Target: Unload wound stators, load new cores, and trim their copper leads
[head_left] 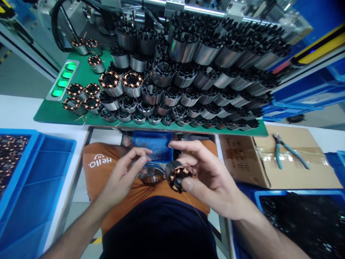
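Note:
A motor stator wound with copper wire (176,177) is gripped in my right hand (212,180), the thumb at its front end and the fingers behind it. A loose thin wire trails down from it over my lap. My left hand (126,176) hovers to the left of this stator, apart from it, with loosely bent fingers and nothing visible in them. Below and between the hands lies a round, shiny object (151,174), partly covered, whose kind I cannot make out.
On a green board (58,114) ahead stand many bare stator cores (185,75) and several copper-wound stators (110,80). At right, pliers (289,151) lie on a cardboard box (239,158), above a blue bin (260,196) of black parts. A blue crate (35,144) is at left.

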A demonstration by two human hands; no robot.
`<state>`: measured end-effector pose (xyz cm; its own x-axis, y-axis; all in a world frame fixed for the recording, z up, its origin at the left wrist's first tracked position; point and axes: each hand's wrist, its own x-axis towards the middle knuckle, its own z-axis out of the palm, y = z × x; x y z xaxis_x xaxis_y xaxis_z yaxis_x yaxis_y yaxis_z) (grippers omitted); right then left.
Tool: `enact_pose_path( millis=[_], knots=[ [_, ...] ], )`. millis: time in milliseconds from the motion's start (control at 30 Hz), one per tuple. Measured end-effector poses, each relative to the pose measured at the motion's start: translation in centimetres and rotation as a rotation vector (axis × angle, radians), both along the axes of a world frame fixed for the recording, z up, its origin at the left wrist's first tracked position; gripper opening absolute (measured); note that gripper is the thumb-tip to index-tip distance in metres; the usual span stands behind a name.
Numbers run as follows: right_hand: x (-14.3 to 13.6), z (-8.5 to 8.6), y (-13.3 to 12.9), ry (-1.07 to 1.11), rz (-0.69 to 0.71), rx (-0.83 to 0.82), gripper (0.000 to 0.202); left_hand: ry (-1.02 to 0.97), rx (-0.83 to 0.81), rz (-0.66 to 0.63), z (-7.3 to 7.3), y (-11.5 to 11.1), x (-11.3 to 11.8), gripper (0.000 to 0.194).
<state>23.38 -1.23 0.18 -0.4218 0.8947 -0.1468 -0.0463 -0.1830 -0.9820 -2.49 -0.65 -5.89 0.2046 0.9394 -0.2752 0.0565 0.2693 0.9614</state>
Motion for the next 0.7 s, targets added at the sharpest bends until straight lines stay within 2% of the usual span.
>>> enact_pose_path(
  millis=[67,100,167,200,267,367,433,500,567,633,700],
  knots=[
    [-0.3,0.2,0.3,-0.013,-0.005,0.020,0.058,0.081,0.220,0.055,1.1,-0.2,-0.6,0.035],
    [-0.5,0.2,0.4,-0.017,0.003,0.029,0.058,0.125,0.351,0.044,1.9,-0.3,-0.8,0.044],
    [-1.1,0.2,0.5,-0.025,0.023,0.035,0.058,0.256,0.608,-0.052,3.8,-0.5,-0.7,0.072],
    [-1.3,0.3,0.5,-0.024,0.033,0.037,0.058,0.329,0.707,-0.104,4.6,-0.6,-0.4,0.078],
    [-1.7,0.4,0.4,-0.021,0.052,0.031,0.061,0.419,0.825,-0.146,5.5,-0.7,0.2,0.070],
    [-1.8,0.7,0.4,-0.017,0.087,0.041,0.062,0.375,0.879,-0.122,5.7,-0.7,0.9,0.051],
    [-1.7,0.8,0.6,-0.051,0.078,0.122,0.059,0.375,0.896,-0.099,5.4,-0.8,1.0,0.049],
    [-1.8,0.7,0.9,-0.098,0.012,0.249,0.050,0.409,0.932,-0.067,5.1,-0.9,1.1,0.049],
    [-2.0,0.5,1.0,-0.120,-0.092,0.358,0.033,0.432,0.970,-0.042,5.0,-1.0,1.1,0.047],
    [-2.2,0.4,1.1,-0.107,-0.173,0.411,0.019,0.429,0.993,-0.031,5.1,-1.0,1.2,0.040],
    [-2.3,0.3,1.2,-0.096,-0.234,0.431,0.015,0.421,0.989,-0.008,5.2,-1.1,1.1,0.037]
  ],
)
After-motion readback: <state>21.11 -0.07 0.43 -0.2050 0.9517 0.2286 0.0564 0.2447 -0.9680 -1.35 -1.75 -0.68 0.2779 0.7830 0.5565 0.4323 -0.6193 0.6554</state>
